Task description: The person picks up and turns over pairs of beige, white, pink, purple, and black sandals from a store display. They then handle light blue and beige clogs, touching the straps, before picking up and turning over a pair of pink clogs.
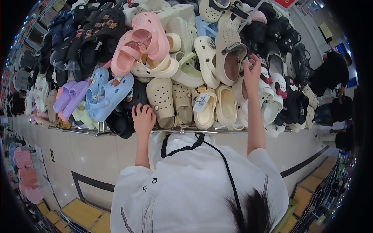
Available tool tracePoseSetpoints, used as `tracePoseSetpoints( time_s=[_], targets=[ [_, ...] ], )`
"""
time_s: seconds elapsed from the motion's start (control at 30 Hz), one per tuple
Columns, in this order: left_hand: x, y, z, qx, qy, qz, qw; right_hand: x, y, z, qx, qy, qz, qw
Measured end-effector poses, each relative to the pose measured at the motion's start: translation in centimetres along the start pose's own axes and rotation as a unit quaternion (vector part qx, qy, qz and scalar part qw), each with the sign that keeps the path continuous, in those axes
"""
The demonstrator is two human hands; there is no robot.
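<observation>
My left hand (143,118) lies with its fingers spread on a black clog at the front edge of a heap of shoes. A beige clog with holes (160,101) sits just to its right. My right hand (252,70) is raised over the heap, fingers loosely bent and thumb apart. It is right beside a taupe clog (230,54) with a brown insole; whether it touches that clog is hard to tell. Below are a cream clog (226,105) and another cream clog (206,116) with a white tag (201,103).
Pink clogs (153,37), light blue clogs (110,97) and purple slides (71,99) lie on the left. Black clogs (292,103) are on the right. A metal rail (105,134) runs along the front. A person in dark clothes (334,72) stands at the far right.
</observation>
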State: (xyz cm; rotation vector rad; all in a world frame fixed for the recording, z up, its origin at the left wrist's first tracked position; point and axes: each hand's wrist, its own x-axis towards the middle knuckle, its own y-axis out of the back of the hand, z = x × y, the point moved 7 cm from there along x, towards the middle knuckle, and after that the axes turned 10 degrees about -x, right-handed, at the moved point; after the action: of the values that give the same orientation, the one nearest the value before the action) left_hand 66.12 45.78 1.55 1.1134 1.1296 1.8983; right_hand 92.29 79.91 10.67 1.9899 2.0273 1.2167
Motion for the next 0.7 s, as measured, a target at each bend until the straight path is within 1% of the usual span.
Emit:
tracePoseSetpoints(
  time_s=[0.07,0.1,0.13,0.17,0.2,0.23,0.27,0.33,0.37,0.47,0.5,0.53,0.6,0.63,0.7],
  targets=[
    [0.0,-0.1,-0.1,0.0,0.0,0.001,1.0,1.5,-1.0,0.2,-0.008,0.019,-0.002,1.0],
    [0.0,-0.1,-0.1,0.0,0.003,0.003,1.0,2.3,-1.5,0.1,-0.001,0.026,-0.017,1.0],
    [0.0,0.0,0.1,0.001,0.002,0.008,1.0,3.2,-2.0,1.1,-0.001,0.029,-0.02,0.999],
    [0.0,0.1,0.2,0.002,0.002,0.014,1.0,4.2,-3.0,2.6,-0.015,0.049,-0.04,0.998],
    [0.0,0.0,0.2,0.002,0.006,0.017,1.0,4.7,-3.6,2.2,-0.029,0.068,-0.061,0.995],
    [0.0,0.0,0.2,0.004,0.008,0.017,1.0,5.1,-3.6,2.2,-0.058,0.065,-0.052,0.995],
    [0.0,0.0,0.2,0.006,0.009,0.015,1.0,5.3,-3.5,2.2,-0.057,0.067,-0.053,0.995],
    [0.0,-0.1,0.0,0.003,0.012,0.017,1.0,5.7,-3.4,2.8,-0.084,-0.015,-0.063,0.994],
    [0.0,-0.2,0.0,0.001,0.015,0.017,1.0,5.6,-3.4,2.7,-0.084,-0.012,-0.066,0.994],
    [0.1,0.0,0.1,0.002,0.014,0.021,1.0,4.6,-3.0,2.9,0.107,-0.028,-0.034,0.993],
    [0.1,0.0,0.1,0.004,0.017,0.019,1.0,4.4,-2.7,2.5,0.094,-0.013,-0.042,0.995],
    [0.2,-0.1,0.2,0.003,0.019,0.019,1.0,4.1,-2.2,1.6,0.008,0.043,-0.036,0.998],
    [0.1,-0.1,0.1,0.003,0.025,0.016,1.0,3.0,-1.6,0.3,0.113,0.038,-0.042,0.992],
    [0.2,-0.2,0.1,0.005,0.023,0.013,1.0,2.5,-1.4,0.3,0.112,0.037,-0.046,0.992],
    [0.1,-0.2,0.1,0.009,0.024,0.01,1.0,1.9,-1.1,0.8,0.145,0.005,-0.033,0.989]
  ],
)
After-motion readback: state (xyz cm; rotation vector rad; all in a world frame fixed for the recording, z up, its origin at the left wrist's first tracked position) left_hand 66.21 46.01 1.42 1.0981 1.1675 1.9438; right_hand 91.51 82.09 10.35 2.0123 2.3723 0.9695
